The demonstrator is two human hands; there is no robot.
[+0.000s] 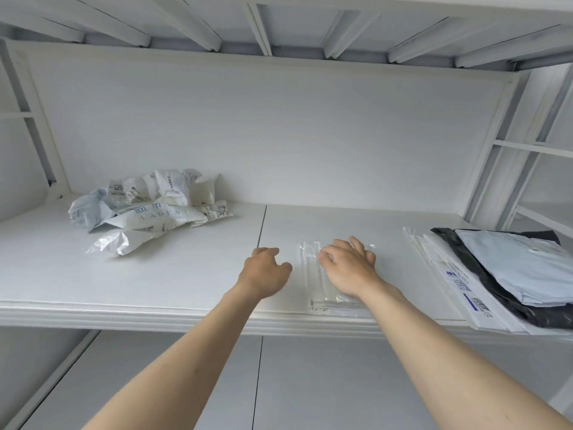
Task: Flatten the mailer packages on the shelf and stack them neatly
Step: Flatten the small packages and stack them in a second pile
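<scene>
Right hand (pixel 347 268) is pressed, fingers spread, on flat clear plastic mailer (pixel 313 274); left hand (pixel 263 271) loosely curled, nothing held, on white shelf (pixel 155 274).

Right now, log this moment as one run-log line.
right hand flat on clear mailer | left hand beside it, empty | crumpled pile left | flat stack right

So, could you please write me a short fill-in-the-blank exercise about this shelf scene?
1. The crumpled mailers lie on the shelf's ____ side.
2. The right hand presses a ____ mailer.
3. In the flat stack, the top mailer lies on a ____ one.

Answers: left; clear; black
</scene>
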